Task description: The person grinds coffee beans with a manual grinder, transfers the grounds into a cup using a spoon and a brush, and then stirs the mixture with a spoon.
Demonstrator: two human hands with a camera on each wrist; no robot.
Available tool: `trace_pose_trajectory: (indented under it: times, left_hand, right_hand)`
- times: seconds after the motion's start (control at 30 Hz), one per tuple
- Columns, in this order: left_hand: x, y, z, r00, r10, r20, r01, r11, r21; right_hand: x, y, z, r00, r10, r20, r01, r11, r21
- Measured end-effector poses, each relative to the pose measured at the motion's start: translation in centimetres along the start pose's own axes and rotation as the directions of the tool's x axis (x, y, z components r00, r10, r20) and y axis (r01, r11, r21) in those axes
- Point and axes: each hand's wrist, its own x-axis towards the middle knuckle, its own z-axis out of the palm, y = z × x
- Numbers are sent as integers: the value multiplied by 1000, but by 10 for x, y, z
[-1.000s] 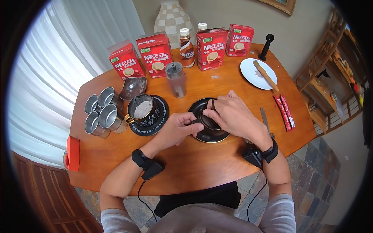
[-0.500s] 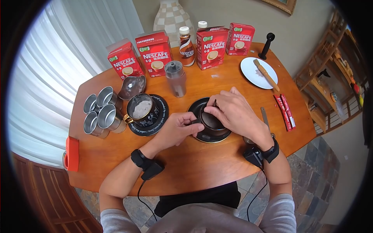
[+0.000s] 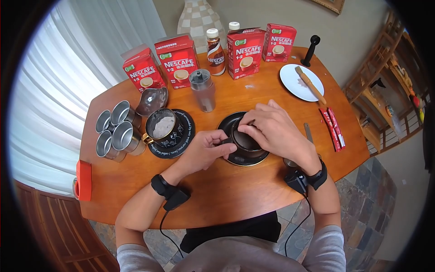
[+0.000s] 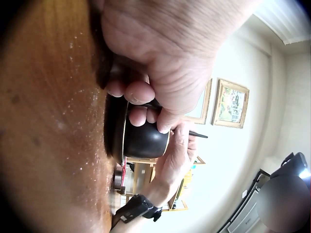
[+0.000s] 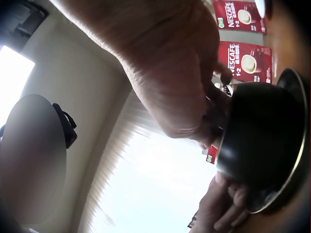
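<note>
A black cup (image 3: 245,144) stands on a black saucer (image 3: 247,158) with a thin gold rim, near the middle of the table. My left hand (image 3: 209,148) pinches the cup's handle between thumb and fingers. Over the cup's mouth, my right hand (image 3: 276,131) pinches a thin dark utensil, whose upper end (image 4: 198,134) pokes out past the fingers in the left wrist view. Its lower end is hidden inside the cup. The right wrist view shows the cup's smooth side (image 5: 262,131) upright on the saucer, with fingers bent over its rim.
Left of my hands, a black cup (image 3: 161,128) of pale powder sits on a printed coaster (image 3: 170,152) beside several metal cups (image 3: 127,136). A grinder-like cylinder (image 3: 202,90) stands ahead. Red Nescafe boxes (image 3: 176,63) line the back. A white plate (image 3: 292,84) with a brush and red sachets (image 3: 333,129) lie right.
My right hand has shifted slightly over the cup, and the utensil in its fingers has changed its tilt. The left hand keeps its hold on the cup's handle.
</note>
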Motion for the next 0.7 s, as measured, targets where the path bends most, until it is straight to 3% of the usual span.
trace_pose_trajectory:
  times: [0.03,0.13,0.23,0.33,0.43,0.63,0.7]
  left_hand:
    - [0,-1,0,1000,9,2,-9,1000,0]
    - [0,-1,0,1000,11,3,-11,1000,-6]
    - [0,-1,-1,1000,12,-1,-12,1000,0]
    - [1,-1,0,1000,11,7,-10,1000,-10]
    - [0,-2,-1,1000,20,6,-20,1000,-24]
    - [0,-1,2,1000,20,-7,-20,1000,-23]
    - [-1,-5,3,1000,22,-13,-23,999,-33]
  right_hand:
    - [0,-1,2,999,6,-35,-7,999,-33]
    - [0,-2,-9,990,9,143,-19,997,71]
    - [0,-4,1,999,4,-33,-5,999,-45]
    - [-2,-1,-3,998,-14,62,11,999,53]
    - [-2,-1,2,1000,-20,12,20,999,29]
    - [1,-9,-20,982,32,184,-32,999,-5]
    - [2,0,-17,998,42,53,-41,999,-18]
